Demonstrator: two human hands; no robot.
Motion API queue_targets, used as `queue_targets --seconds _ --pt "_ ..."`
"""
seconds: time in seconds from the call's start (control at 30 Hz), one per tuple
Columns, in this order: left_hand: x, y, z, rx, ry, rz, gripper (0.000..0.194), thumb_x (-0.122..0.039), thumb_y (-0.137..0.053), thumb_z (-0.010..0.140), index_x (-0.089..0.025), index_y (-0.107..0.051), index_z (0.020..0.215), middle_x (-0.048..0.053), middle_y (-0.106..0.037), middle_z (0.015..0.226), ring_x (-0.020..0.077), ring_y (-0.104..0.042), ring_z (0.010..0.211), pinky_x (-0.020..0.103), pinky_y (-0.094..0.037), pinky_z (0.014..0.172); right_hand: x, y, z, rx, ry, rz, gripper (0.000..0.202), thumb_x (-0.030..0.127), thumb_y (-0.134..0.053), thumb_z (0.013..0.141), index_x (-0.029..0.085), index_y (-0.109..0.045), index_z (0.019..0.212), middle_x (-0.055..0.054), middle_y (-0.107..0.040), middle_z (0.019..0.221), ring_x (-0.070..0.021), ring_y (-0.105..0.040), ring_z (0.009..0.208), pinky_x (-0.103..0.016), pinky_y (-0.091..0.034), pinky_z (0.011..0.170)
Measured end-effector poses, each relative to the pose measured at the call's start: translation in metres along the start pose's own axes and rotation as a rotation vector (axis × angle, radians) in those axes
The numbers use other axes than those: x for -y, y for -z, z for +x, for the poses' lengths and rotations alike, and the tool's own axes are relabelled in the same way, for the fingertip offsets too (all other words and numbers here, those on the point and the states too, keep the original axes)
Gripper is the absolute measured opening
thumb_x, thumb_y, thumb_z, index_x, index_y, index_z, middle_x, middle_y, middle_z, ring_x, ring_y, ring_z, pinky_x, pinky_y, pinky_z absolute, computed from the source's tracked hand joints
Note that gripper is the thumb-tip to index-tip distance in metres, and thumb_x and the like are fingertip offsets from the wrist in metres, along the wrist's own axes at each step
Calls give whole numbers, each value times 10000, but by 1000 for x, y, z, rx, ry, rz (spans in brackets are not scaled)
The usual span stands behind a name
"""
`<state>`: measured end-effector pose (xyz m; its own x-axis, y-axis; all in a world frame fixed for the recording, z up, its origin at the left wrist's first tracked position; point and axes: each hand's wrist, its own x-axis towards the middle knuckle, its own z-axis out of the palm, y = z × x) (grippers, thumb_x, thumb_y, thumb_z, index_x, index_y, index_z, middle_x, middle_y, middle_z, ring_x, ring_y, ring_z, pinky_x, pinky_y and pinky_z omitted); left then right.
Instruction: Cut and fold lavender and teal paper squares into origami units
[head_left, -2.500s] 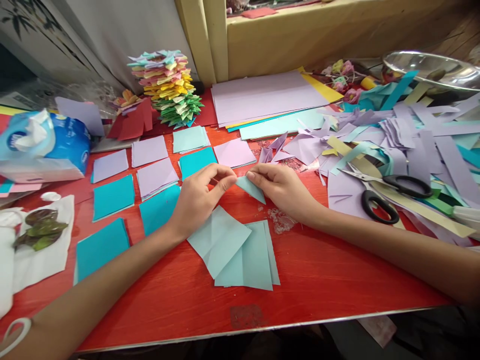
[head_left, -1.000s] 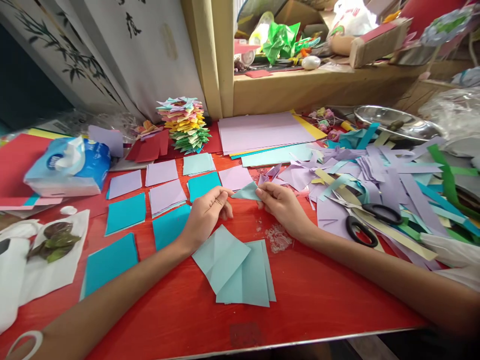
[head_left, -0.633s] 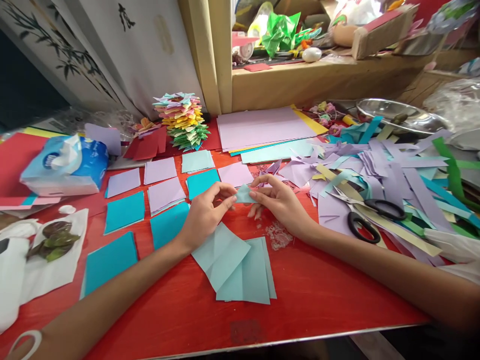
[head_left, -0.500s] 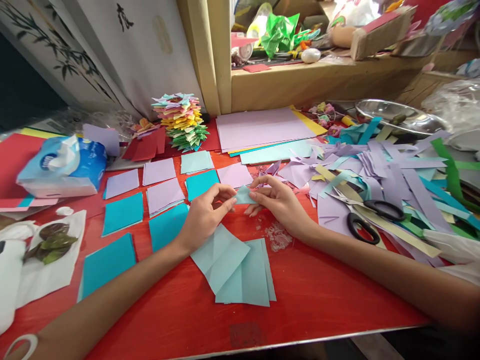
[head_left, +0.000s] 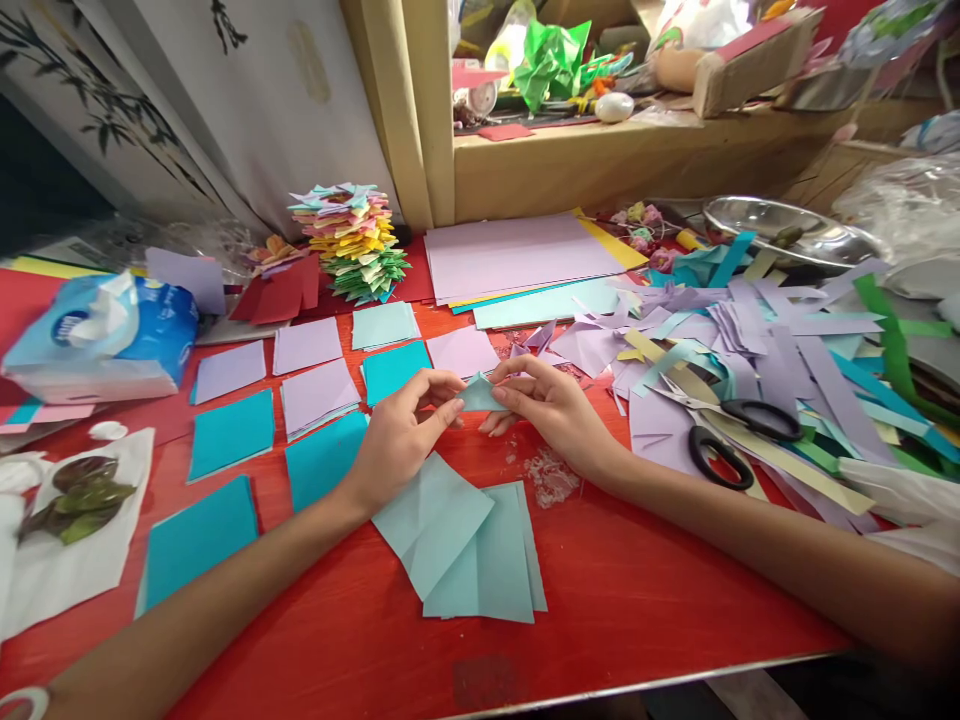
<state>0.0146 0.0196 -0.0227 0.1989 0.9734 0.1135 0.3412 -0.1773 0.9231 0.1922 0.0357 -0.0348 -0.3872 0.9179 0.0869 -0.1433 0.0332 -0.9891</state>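
Paper [head_left: 481, 393], pale aqua and folded into a small shape with a pointed peak, spans the gap between two bare hands, raised over the red table [head_left: 637, 570]. The left hand [head_left: 405, 430] pinches its left end between thumb and fingers; the right hand [head_left: 555, 415] clamps its right end the same way, thumb toward the wearer and the lower fingers loosely curled beneath.

Just below the grip, on the wearer's side, creased aqua squares [head_left: 450, 530] overlap in a loose fan, their fold lines showing as faint ridges. To the right of them, close under the right hand, lies a crinkled, glassy-looking patch [head_left: 551, 476].

Left of the grip, flat teal squares [head_left: 231, 432] and smooth lilac squares [head_left: 232, 370] sit in short piles. Beyond the grip and to its left rises a ringed, spiky tower [head_left: 360, 255] of folded points, green at the bottom, yellow and pink higher up. Directly beyond, large matte lilac sheets [head_left: 517, 255] lie flat.

Right of the grip, scissors [head_left: 697, 403] with black loop handles rest open against a tangle of curling paper strips [head_left: 784, 340], and farther off stands a shiny metal bowl [head_left: 780, 264].
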Motion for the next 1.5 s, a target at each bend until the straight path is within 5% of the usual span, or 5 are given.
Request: queue_targets --seconds 0.47,0.67,1.5 --pt "-1 3 -1 59 6 -143 115 -291 -578 786 -209 -575 867 -17 -579 778 110 -600 675 241 -499 686 4 2 0 64 -43 66 164 239 -546 812 187 -652 925 -6 -679 753 -131 -671 639 -273 -562 647" --pt "0 3 0 52 14 -236 130 -290 -564 799 -194 -624 861 8 -603 886 130 -611 761 260 -536 719 3 1 3 64 -88 127 182 290 -618 769 175 -674 898 -23 -694 810 -120 -665 641 -257 -560 659" --pt "0 2 -2 39 -7 -63 160 -308 -526 827 -209 -607 922 10 -616 945 128 -606 795 231 -494 730 -2 1 3 28 -57 72 158 282 -636 757 149 -617 840 -15 -650 777 -111 -648 640 -265 -539 670"
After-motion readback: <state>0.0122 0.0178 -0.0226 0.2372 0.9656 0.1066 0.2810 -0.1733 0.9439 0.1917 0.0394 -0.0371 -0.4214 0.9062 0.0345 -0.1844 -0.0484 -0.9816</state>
